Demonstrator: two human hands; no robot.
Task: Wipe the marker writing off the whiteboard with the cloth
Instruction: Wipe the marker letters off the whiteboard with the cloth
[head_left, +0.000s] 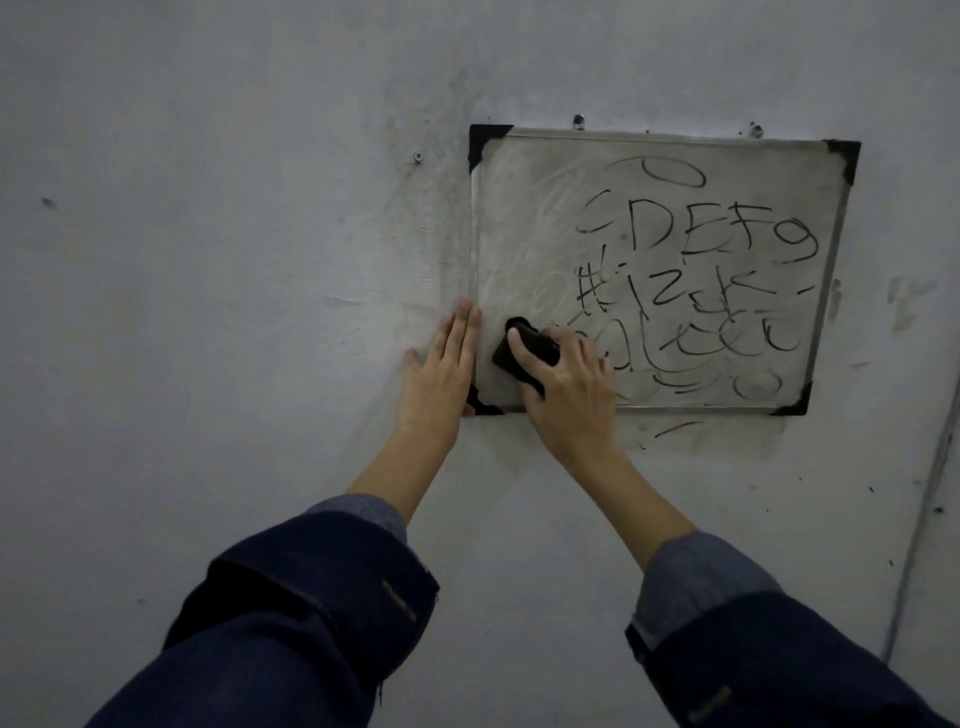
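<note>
A small whiteboard (524, 228) with black corner caps hangs on a grey wall. Black marker writing (696, 275) fills its right and middle parts; the left part is smeared and free of letters. My right hand (571, 384) grips a black cloth (530, 351) and presses it against the board's lower left area. My left hand (441, 374) lies flat with straight fingers on the wall, touching the board's left edge near the lower left corner.
The grey wall (234, 260) around the board is smudged with dark marks. A screw (417, 156) sticks out left of the board's top. More fixings (577, 121) sit above its top edge. A wall corner line (930, 493) runs down the right.
</note>
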